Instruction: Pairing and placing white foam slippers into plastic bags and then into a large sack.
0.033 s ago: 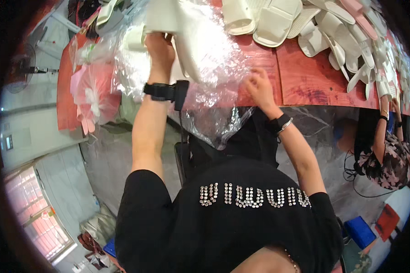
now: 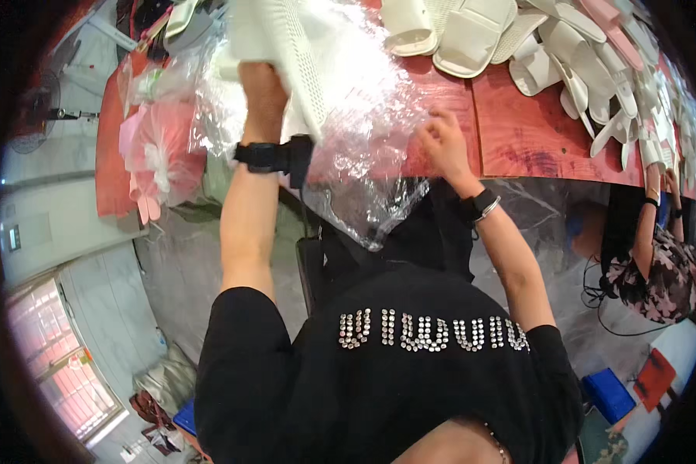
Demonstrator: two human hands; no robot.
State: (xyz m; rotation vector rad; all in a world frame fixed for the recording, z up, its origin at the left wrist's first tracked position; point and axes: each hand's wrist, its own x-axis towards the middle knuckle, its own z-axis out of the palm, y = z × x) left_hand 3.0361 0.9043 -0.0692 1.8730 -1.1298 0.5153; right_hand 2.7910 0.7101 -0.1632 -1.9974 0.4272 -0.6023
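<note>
Near the top of the head view, my left hand (image 2: 261, 83) grips a white slipper (image 2: 292, 62), which is tilted on edge with its dotted textured face partly showing. My left fingertips are hidden behind it. Underneath lies a shiny clear plastic bag (image 2: 373, 203), one corner hanging over the table's front edge. My right hand (image 2: 445, 145) hovers by the bag's right side above the edge; its fingers are loosely bent and apart, with nothing seen in them.
On the red wood-grain table (image 2: 518, 131), many white slippers (image 2: 475, 39) lie in a heap at the right, with a pink slipper (image 2: 609, 29) among them. A tied pink plastic bag (image 2: 162, 155) sits at left. Another person (image 2: 657, 263) works at far right.
The slipper in my left hand has turned and risen a little, so its dotted face shows now. My left hand has shifted slightly left; my right hand has barely moved.
</note>
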